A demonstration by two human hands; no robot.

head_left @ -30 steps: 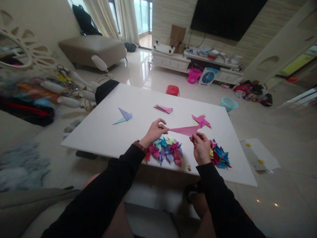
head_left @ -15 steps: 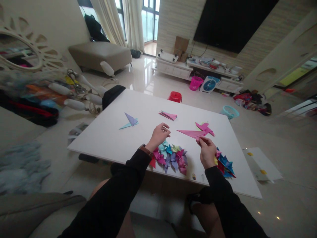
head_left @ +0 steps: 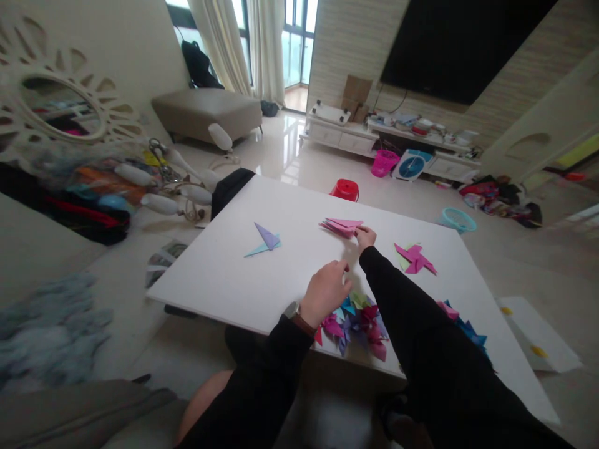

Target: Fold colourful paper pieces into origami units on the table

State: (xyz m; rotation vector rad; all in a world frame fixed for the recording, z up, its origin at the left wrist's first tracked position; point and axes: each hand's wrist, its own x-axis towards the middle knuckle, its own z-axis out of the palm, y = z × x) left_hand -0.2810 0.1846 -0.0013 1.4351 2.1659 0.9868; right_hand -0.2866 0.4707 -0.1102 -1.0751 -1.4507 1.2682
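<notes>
pink paper stack: folded pink sheets piled at the far middle of the white table, my right fingertips touching its right edge.
writing: no brand, label or lettering that i can read anywhere in view.
far left: round mirror in a white cut-out frame on the wall, a heap of blurred coloured things under it.
blue fold: a pale blue and purple folded piece lying alone on the left part of the table, well apart from both my hands.
left hand: loosely curled, resting on the table near the front edge, holding nothing that i can see, brown watch strap at the wrist.
near pile: small folded pieces in teal, purple, pink and green, just right of my left hand, partly hidden under my right sleeve.
right hand: stretched forward across the table, fingers closed on the edge of the stack; how firm the pinch is i cannot tell.
pink star: folded shape lying right of my right arm.
blue pile: more folded pieces by the right edge, half covered by my sleeve.
beyond: red tub on the floor behind the table.
</notes>
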